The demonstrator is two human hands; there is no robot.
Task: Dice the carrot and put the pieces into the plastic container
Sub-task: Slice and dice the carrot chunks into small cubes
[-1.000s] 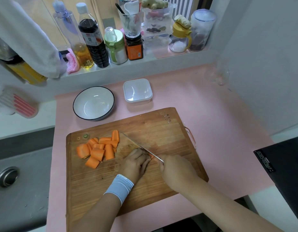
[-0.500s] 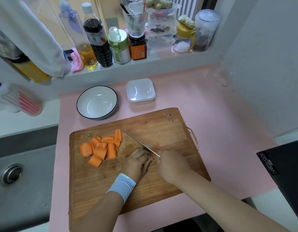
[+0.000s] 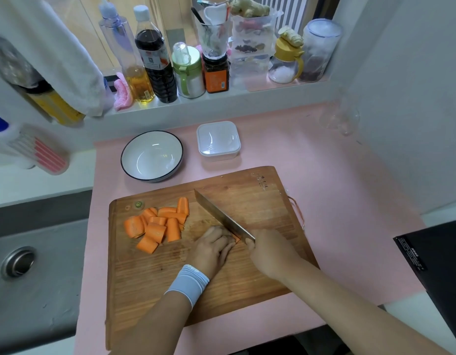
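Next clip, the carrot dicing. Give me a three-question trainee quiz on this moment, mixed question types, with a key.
1. True or false: the carrot chunks lie in the plastic container.
2. Short answer: what does the left hand steady beside the knife?
3. Multiple choice: which hand grips the knife's handle? A) left hand B) right hand C) neither

Key
1. False: they lie on the cutting board.
2. A carrot piece, mostly hidden under its curled fingers.
3. B
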